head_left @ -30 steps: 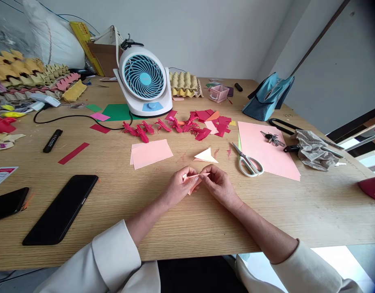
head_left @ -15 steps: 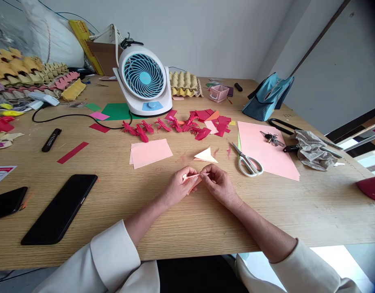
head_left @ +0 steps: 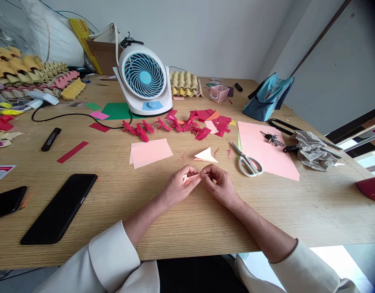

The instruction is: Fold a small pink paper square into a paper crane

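Between my hands is a small folded pink paper (head_left: pixel 190 178). My left hand (head_left: pixel 178 186) is closed on its left part, thumb on top. The fingertips of my right hand (head_left: pixel 219 186) pinch its right end. Just beyond my fingers lies a folded pale paper piece (head_left: pixel 206 155) with a pointed shape. Two overlapping pink paper rectangles (head_left: pixel 151 153) rest to the left of it. Scissors (head_left: pixel 250 165) with white handles lie to the right, partly beside a large pink sheet (head_left: pixel 257 150).
Behind the papers are red paper pieces (head_left: pixel 172 124) and a white fan (head_left: pixel 144 79). A large black phone (head_left: pixel 59 209), a smaller one (head_left: pixel 9 202) and a marker (head_left: pixel 51 139) are at left. Keys (head_left: pixel 272 138), crumpled grey cloth (head_left: pixel 315 150) and a blue bag (head_left: pixel 268 97) are at right.
The folded pink paper has turned between my fingers, and its lower flap no longer shows below them. My left fingers have shifted slightly; my right hand is almost unmoved.
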### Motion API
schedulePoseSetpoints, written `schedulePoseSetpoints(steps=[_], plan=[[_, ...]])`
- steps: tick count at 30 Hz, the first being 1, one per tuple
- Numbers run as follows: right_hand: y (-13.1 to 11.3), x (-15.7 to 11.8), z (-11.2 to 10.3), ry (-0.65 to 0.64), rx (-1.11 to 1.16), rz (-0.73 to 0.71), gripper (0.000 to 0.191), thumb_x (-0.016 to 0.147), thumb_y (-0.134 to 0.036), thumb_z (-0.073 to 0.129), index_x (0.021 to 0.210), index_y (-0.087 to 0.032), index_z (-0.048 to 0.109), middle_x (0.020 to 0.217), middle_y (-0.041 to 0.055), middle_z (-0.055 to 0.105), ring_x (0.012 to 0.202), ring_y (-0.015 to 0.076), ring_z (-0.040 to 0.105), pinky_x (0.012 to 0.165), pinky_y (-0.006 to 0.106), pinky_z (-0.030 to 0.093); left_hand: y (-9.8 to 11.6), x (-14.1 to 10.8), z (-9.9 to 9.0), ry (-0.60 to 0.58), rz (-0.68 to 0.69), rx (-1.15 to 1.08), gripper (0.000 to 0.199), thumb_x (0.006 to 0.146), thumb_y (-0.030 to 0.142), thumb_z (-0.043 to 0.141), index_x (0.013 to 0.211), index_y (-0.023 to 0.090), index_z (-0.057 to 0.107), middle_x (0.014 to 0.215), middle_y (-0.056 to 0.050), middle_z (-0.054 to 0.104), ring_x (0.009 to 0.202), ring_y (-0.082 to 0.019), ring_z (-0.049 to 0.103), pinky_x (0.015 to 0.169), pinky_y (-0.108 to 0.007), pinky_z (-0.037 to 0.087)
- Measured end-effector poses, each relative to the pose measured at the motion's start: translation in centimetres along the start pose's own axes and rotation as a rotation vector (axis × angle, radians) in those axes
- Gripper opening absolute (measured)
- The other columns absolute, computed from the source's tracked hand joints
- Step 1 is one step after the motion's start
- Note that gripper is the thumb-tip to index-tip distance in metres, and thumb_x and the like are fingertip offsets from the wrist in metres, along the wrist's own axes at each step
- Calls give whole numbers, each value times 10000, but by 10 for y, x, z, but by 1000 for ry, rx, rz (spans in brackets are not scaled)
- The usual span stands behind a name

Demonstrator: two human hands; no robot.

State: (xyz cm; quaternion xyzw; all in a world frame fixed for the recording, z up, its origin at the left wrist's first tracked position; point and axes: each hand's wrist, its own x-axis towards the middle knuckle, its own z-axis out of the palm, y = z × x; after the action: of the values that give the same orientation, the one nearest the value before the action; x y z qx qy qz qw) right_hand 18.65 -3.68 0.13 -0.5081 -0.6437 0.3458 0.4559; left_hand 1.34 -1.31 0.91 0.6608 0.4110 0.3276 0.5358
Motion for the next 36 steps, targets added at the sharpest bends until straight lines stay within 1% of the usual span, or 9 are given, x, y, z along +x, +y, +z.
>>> schedulePoseSetpoints(steps=[5, 9, 12, 15, 21, 23, 25, 30, 36], plan=[[-1, 0, 0, 12, -6, 7, 93, 868, -267, 575, 815, -192, 588, 682, -9, 565, 584, 121, 473, 537, 246, 354, -4, 1, -3, 9, 76, 70, 288, 783, 347, 713, 993, 191, 593, 871, -29, 641, 711, -141, 569, 626, -249, 457], [-2, 1, 0, 14, 15, 12, 76, 861, -251, 573, 811, -193, 576, 675, -15, 547, 579, 118, 452, 537, 247, 349, -3, 0, -4, 45, 58, 166, 494, 658, 205, 774, 1114, 214, 585, 849, 0, 596, 782, -168, 576, 717, -286, 464], [-2, 1, 0, 20, 36, 23, 65, 859, -243, 573, 820, -191, 574, 671, -18, 541, 573, 115, 445, 533, 246, 342, -1, -1, -3, 60, 56, 251, 644, 643, 151, 761, 1237, 227, 525, 826, 23, 551, 752, -159, 567, 717, -292, 465], [-1, 2, 1, 21, 52, 26, 63, 858, -243, 575, 827, -189, 575, 679, -18, 544, 578, 114, 448, 535, 243, 345, -1, -3, -1, 111, 140, 329, 706, 657, 76, 708, 1296, 256, 468, 866, 24, 553, 789, -158, 581, 745, -294, 488], [-1, 2, 0, 20, 68, 29, 82, 859, -261, 572, 827, -185, 574, 663, -25, 511, 569, 111, 421, 532, 245, 332, -8, -4, 0, 190, 393, 510, 859, 645, 1, 687, 1387, 279, 356, 1211, -63, 528, 1142, -225, 545, 926, -359, 514], [0, 2, 0, 26, 75, 32, 89, 858, -271, 573, 833, -186, 577, 670, -21, 517, 567, 111, 420, 529, 246, 328, -8, -5, -1, 198, 452, 556, 831, 665, -10, 656, 1386, 268, 348, 1284, -83, 507, 1221, -244, 512, 982, -388, 498], [1, 2, 0, 29, 83, 34, 94, 861, -279, 572, 838, -187, 578, 680, -16, 527, 569, 114, 424, 527, 247, 328, -8, -5, -3, 186, 468, 597, 747, 691, -10, 619, 1349, 256, 386, 1290, -84, 518, 1232, -248, 517, 981, -392, 504], [3, 2, 0, 28, 71, 19, 99, 876, -279, 572, 852, -184, 589, 710, -3, 565, 587, 119, 449, 541, 251, 343, -7, -2, -6, 169, 453, 610, 442, 743, 11, 576, 1134, 214, 546, 1095, -54, 610, 1034, -211, 621, 905, -356, 528], [0, 1, -3, -5, 128, -5, 172, 945, -345, 518, 914, -191, 587, 725, -1, 552, 641, 137, 489, 613, 272, 390, -7, 0, -6, 198, 467, 589, 218, 779, 53, 587, 952, 185, 599, 942, -39, 606, 886, -178, 626, 811, -304, 518]])
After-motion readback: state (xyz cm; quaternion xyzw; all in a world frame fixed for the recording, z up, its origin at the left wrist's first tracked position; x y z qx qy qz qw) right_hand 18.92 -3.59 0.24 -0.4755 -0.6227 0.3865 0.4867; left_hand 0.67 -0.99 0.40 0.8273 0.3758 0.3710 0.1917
